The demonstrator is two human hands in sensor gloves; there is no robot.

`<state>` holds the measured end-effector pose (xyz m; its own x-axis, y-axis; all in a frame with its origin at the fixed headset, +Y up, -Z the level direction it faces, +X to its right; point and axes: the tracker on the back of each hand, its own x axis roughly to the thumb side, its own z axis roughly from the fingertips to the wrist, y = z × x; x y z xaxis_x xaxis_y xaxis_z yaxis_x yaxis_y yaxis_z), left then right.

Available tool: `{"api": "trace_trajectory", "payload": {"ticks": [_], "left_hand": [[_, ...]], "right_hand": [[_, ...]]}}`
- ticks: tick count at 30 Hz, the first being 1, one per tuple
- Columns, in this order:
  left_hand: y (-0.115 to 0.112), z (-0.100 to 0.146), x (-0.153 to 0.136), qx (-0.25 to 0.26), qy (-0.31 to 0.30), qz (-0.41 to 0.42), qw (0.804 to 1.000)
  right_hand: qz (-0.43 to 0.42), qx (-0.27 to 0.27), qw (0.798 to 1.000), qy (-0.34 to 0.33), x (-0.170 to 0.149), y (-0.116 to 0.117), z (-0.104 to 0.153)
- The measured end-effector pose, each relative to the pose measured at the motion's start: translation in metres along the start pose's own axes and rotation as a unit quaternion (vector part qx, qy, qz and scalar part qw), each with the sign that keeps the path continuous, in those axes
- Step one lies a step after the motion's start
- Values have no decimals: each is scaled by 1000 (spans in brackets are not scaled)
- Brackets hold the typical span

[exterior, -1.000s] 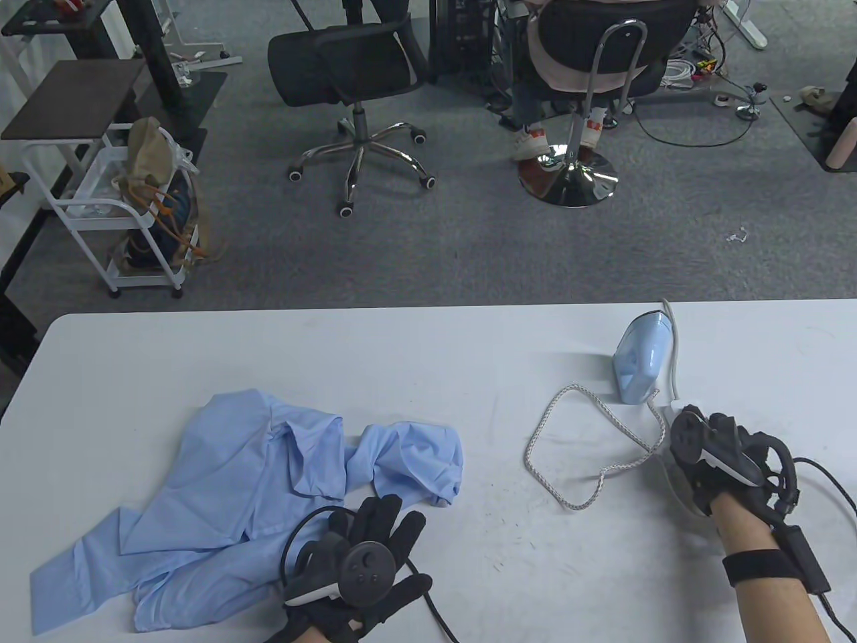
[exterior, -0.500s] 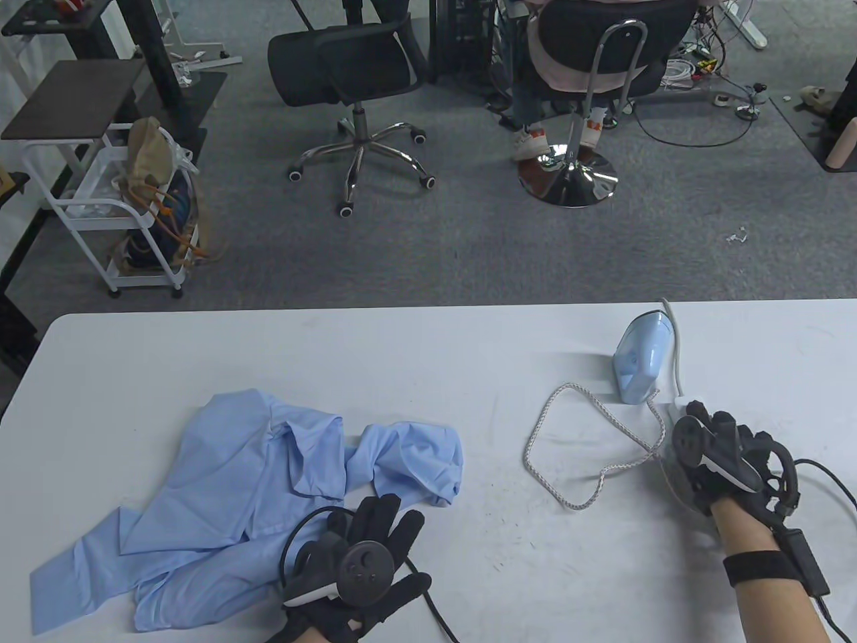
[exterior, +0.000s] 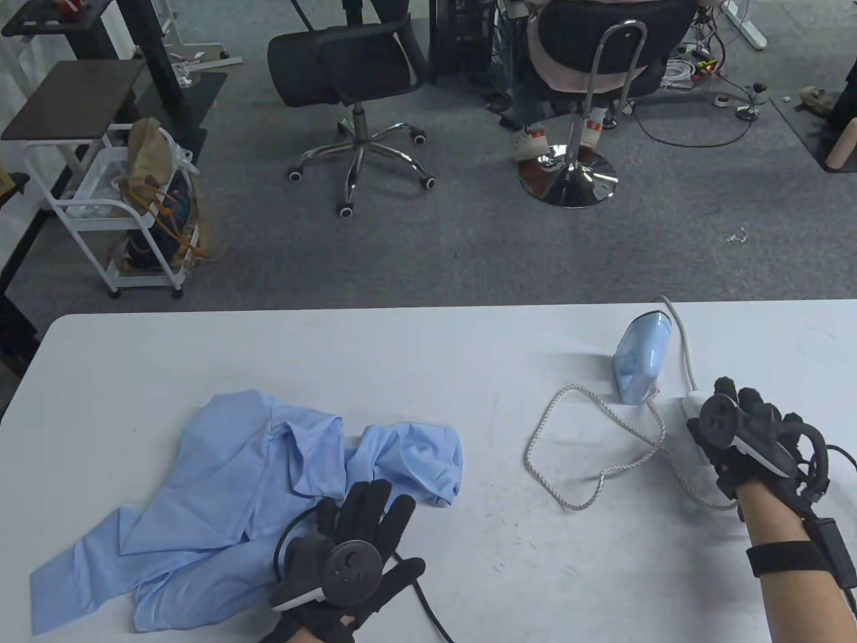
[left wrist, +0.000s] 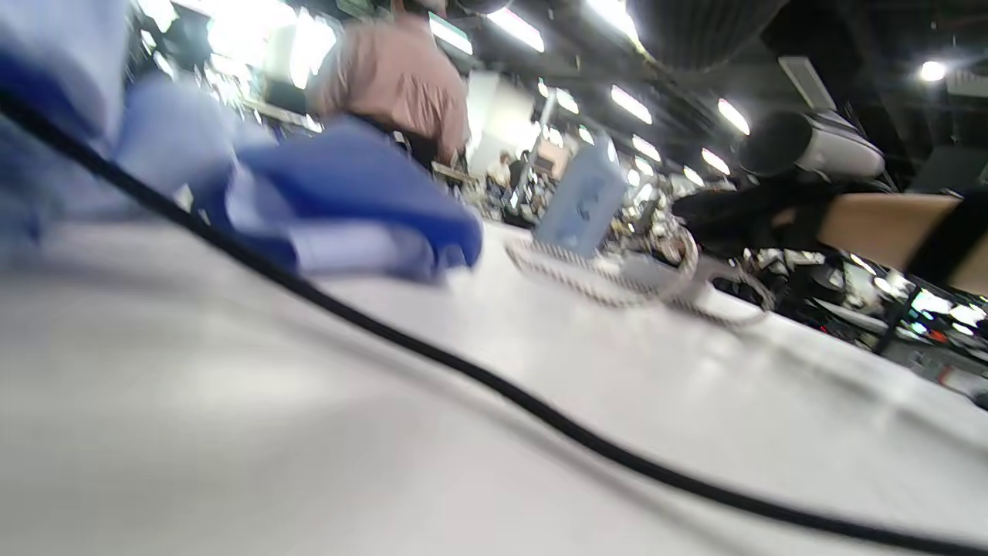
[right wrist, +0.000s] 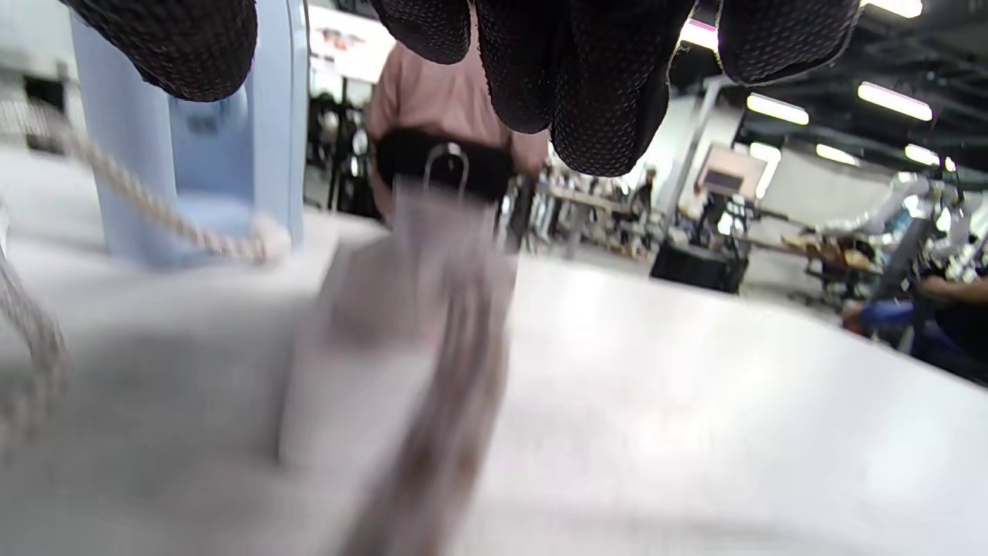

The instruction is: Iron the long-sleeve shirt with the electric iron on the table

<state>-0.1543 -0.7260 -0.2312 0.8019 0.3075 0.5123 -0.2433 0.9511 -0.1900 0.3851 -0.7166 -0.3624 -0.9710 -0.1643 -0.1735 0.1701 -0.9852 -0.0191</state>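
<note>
A crumpled light-blue long-sleeve shirt (exterior: 254,495) lies on the white table (exterior: 428,348) in the lower left of the table view, one sleeve trailing toward the bottom-left corner. The left hand (exterior: 348,556) sits at the bottom centre-left of that view, its fingers (exterior: 371,509) straight and spread, resting flat on the shirt's right edge; it grips nothing. A black cable (left wrist: 478,378) from the glove crosses the left wrist view diagonally, with the blurred blue cloth in the upper left of that frame.

The pale blue electric iron (exterior: 643,358) stands upright on its heel in the centre right of the table view, well apart from the shirt. Its braided cord (exterior: 569,449) lies in a loose loop on the table between the shirt and the right hand (exterior: 740,435). That hand is at the right edge of the table view, just below and to the right of the iron, above a white block (exterior: 696,405) from which a white lead (exterior: 683,335) runs up past the iron. In the right wrist view the gloved fingertips (right wrist: 587,77) hang from the top edge above the blurred block, apart from it, loosely bent; whether they hold anything I cannot tell for certain, though nothing shows between them
</note>
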Motion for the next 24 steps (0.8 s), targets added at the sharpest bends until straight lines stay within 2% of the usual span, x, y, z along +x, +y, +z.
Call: {"api": "trace_trajectory", "payload": {"ticks": [2,4,7,11,14,16,19,20,24], "left_hand": [[24,4,-8,45,30,-14,998],[45,6,-22,62,70,-20,995],[70,4,-55,65,145,-3,987],[89,-2,-108,38,239,32,970],[83,-8,-152,30,315,77,946],[69,-10,-181,0,366,121,923],[51,-12,-206,-55,386,178,904],[45,-13,-212,-64,394,183,898],[30,-23,-219,-75,393,162,902]], "right_hand": [[-15,-49,999,-16,-2,-28,13],[-28,-92,994,-43,-1,-51,29],[-57,-130,985,-95,9,-73,57],[-89,-165,966,-180,33,-86,101],[-71,-184,954,-226,53,-85,127],[-50,-197,946,-251,65,-80,143],[-31,-211,939,-272,73,-73,154],[-24,-213,937,-277,75,-69,157],[-21,-196,938,-283,79,-58,156]]}}
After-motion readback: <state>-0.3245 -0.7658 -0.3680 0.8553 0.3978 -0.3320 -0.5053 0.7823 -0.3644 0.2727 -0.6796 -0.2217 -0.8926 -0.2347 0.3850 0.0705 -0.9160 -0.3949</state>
